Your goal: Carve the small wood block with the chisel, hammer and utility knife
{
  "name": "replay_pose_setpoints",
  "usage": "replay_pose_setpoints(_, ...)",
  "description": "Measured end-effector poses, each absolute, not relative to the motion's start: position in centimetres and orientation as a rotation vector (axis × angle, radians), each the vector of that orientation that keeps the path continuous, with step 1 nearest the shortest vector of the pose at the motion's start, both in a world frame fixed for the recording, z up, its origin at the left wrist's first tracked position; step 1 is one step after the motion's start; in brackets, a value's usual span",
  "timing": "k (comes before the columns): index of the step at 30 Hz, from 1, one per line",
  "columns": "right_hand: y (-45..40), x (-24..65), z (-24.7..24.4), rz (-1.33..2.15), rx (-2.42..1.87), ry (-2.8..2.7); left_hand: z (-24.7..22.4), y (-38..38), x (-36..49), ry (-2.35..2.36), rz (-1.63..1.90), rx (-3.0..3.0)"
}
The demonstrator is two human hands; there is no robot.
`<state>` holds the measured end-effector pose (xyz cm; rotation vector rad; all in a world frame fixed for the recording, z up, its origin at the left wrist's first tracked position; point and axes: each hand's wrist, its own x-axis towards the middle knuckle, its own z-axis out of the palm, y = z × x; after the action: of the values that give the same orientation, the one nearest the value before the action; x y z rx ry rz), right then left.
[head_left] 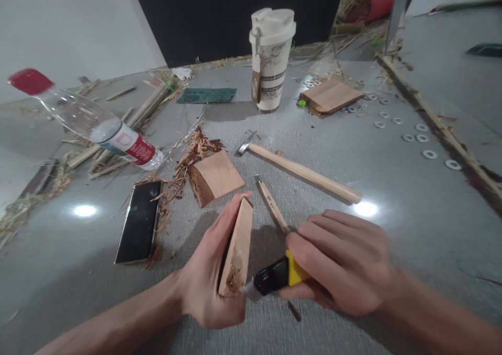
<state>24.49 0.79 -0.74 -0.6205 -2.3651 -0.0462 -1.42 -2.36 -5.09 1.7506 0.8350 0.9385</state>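
My left hand (pixel 212 276) is closed around a flat wood block (pixel 240 245), holding it on edge with its narrow side facing up. Dark, rough wood shows at the block's near end. In my right hand (pixel 345 261) is a yellow and black utility knife (pixel 276 275), gripped by its handle. The knife's short blade points left and meets or nearly meets the near corner of the block. A carving chisel (pixel 273 206) with a wooden handle lies just beyond my right hand. Another wood block (pixel 217 177) with bark on one side lies past my left hand.
A hammer (pixel 301 169) lies beyond the chisel. Bark shavings (pixel 196 151) and a phone (pixel 139 221) are to the left, near a plastic bottle (pixel 98 125). A lidded cup (pixel 272 62) stands behind, with a wood piece (pixel 331 94) and several washers (pixel 421 137) to the right.
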Motion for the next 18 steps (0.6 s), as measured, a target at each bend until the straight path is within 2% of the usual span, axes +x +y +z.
replay_pose_setpoints(3,0.8,24.5,-0.7,-0.051,-0.617,-2.357,-4.7,-2.2,-1.0,0.832,1.034,1.768)
replay_pose_setpoints(18,0.6,24.5,-1.0,-0.042,-0.641,-2.351,-3.8,-2.7,-0.6,0.886,1.076,1.703)
